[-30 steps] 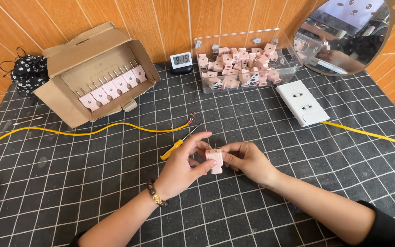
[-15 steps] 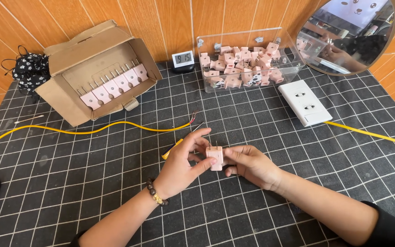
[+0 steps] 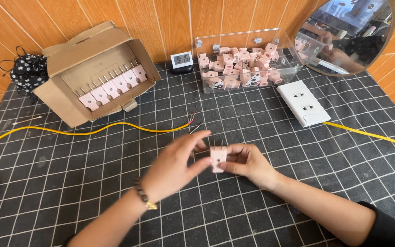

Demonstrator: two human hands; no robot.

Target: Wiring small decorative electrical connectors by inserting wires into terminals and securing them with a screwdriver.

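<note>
Nearest the camera, both forearms reach in over the black gridded mat point(image 3: 46, 192), and the two hands meet on a small pink plug point(image 3: 218, 158) held above the mat, its metal prongs pointing up. The right hand point(image 3: 248, 164) pinches the plug's right side between thumb and fingers. The left hand point(image 3: 174, 167), blurred and wearing a beaded bracelet, has its thumb tip against the plug's left face while the other fingers curl apart above it; half a second ago this hand sat closer around the plug, and it has since drawn a little left and toward the camera. The yellow-handled tool that showed beside the left hand earlier is now hidden behind it. Just beyond the plug lies the stripped end of a yellow cable point(image 3: 115, 130), which runs left across the mat. Right of the plug and farther off sits a white double socket point(image 3: 303, 103) with its own yellow lead. Beyond the cable, an open cardboard box point(image 3: 92, 73) holds a row of pink plugs, a small digital clock point(image 3: 181, 60) stands by the wall, and a clear plastic bin point(image 3: 241, 61) is heaped with more plugs, all unmoved.
</note>
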